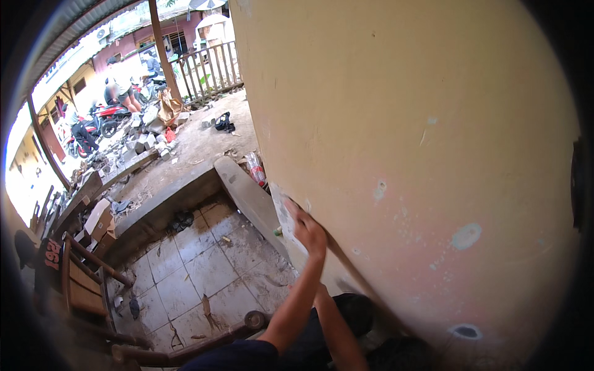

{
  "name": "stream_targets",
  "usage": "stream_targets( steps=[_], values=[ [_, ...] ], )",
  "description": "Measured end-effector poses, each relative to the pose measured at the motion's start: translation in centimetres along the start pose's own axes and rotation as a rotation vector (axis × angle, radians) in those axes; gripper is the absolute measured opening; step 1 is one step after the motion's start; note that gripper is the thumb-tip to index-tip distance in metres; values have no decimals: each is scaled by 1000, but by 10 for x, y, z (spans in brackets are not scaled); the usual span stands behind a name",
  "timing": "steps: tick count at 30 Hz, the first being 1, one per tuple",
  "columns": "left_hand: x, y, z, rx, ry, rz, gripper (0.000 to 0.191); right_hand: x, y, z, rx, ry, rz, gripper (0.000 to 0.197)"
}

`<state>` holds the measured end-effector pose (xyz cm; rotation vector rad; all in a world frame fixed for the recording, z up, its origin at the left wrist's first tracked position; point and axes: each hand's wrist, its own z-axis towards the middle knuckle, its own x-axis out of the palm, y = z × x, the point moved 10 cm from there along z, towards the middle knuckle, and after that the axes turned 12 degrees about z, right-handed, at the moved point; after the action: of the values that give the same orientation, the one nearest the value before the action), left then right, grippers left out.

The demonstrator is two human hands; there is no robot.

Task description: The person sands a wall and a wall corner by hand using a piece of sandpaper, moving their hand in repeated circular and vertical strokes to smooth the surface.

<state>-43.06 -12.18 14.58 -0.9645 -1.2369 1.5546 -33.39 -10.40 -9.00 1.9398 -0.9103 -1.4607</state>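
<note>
My left hand [310, 235] rests against the lower edge of a yellow painted wall [394, 116], close to its corner, with the fingers pointing up and left. From the fingertips a narrow brown band [352, 268] slants down the wall to the right. Whether it is a wooden strip or a shadow, I cannot tell. Whether the hand grips anything is also unclear. Lower down, my right hand [320, 291] is mostly hidden behind the left forearm, and its fingers cannot be made out. The wall bears pale scuffs and a patch of worn paint [466, 236].
A wooden chair [88, 283] and a person in a dark shirt [44, 264] are at left. Dirty white tiles [209, 269] end at a low concrete ledge [162, 204]. Beyond lie a plastic bottle [255, 169], rubble [139, 143], motorbikes [111, 113] and several people.
</note>
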Motion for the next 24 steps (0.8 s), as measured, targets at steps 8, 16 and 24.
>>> stream_targets(
  steps=[8, 16, 24],
  values=[
    [51, -2, -38, 123, 0, -55, 51, -25, -74, 13, -57, -210, 130, 55],
    [51, -6, -58, 210, 21, -51, 49, -30, -93, 1, 62, -358, 236, 62],
    [-6, 6, 30, -230, 121, 22, 47, -16, 23, -11, 168, 102, -33, 56]
  ],
)
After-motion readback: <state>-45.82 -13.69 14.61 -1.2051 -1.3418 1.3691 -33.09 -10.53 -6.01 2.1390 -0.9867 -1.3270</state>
